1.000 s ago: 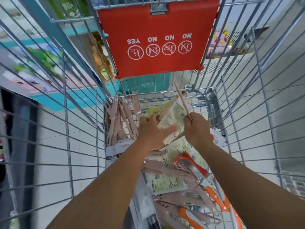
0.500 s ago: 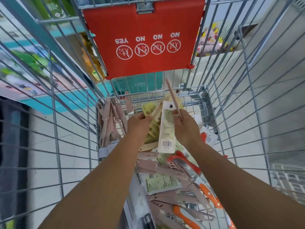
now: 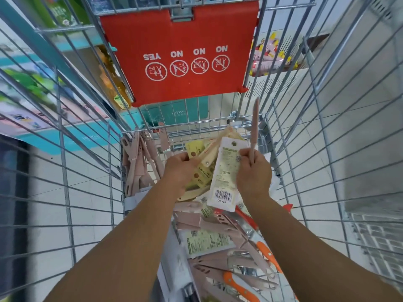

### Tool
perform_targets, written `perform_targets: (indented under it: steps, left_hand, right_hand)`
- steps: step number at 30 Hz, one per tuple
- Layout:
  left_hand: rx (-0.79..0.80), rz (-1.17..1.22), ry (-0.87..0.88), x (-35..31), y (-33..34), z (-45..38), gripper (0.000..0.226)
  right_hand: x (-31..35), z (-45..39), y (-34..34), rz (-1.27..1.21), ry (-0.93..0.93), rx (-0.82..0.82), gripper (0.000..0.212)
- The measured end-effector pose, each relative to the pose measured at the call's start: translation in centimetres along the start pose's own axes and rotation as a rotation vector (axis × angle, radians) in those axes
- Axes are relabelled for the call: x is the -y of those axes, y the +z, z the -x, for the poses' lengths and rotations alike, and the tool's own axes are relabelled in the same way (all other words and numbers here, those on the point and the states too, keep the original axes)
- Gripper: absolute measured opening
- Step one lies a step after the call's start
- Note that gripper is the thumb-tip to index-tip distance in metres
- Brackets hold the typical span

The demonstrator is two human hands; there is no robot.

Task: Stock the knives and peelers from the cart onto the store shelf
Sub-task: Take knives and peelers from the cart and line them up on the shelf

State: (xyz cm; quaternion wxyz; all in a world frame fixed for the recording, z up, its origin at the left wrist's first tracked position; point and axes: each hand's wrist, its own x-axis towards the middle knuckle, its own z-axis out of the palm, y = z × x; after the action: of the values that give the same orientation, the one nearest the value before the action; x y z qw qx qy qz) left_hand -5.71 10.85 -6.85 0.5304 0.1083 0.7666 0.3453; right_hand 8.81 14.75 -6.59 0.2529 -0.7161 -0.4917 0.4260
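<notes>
Loose pink and orange-handled knives (image 3: pixel 246 277) lie nearest in the wire cart (image 3: pixel 91 192). Above them the left hand (image 3: pixel 182 168) grips a fan of cream carded peelers (image 3: pixel 201 168), while the right hand (image 3: pixel 254 171) pinches a white barcoded card (image 3: pixel 224 182) and an upright pink knife (image 3: pixel 254 129). Gathering is underway; next, lift the bundle towards the shelf.

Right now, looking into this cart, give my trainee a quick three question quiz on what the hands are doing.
1. True or false: the left hand is empty.
2. What does the right hand hold? A) an orange-handled knife B) a white barcoded card and a pink knife C) nothing
3. What colour is the cart's child-seat flap?

Key: 1. False, it grips yellow carded packs. 2. B. 3. Red.
</notes>
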Motion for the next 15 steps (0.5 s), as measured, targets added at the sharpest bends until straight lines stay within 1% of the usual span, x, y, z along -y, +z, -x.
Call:
perform_targets:
  steps: [2,4,6,7,9,13,15]
  left_hand:
    - [0.01,-0.039,0.051,-1.0,1.2,-0.3,0.012]
    - [-0.022,-0.076,0.132,-2.3,2.4,-0.9,0.016]
    - [-0.051,-0.135,0.203,-3.1,3.0,-1.6,0.02]
    - [-0.049,-0.233,0.253,-3.4,3.0,-1.7,0.021]
    - [-0.016,-0.51,0.339,-3.5,2.8,-1.8,0.03]
    - [0.101,-0.913,0.392,-2.0,0.4,-2.0,0.044]
    - [0.161,-1.18,0.434,-0.8,-0.8,-2.0,0.054]
  right_hand:
    - [0.2,-0.4,-0.1,-0.021,0.03,-0.092,0.019]
    - [0.7,-1.2,-0.2,-0.024,0.053,-0.167,0.019]
    - [1.2,-2.2,-0.2,0.0,0.074,-0.205,0.023]
    - [1.3,-2.6,-0.2,0.012,0.084,-0.207,0.025]
    - [1.4,-3.3,-0.1,0.052,0.091,-0.171,0.029]
    - [0.5,-3.0,0.0,0.205,0.018,-0.045,0.033]
    - [0.1,-2.7,0.0,0.288,-0.026,-0.011,0.034]
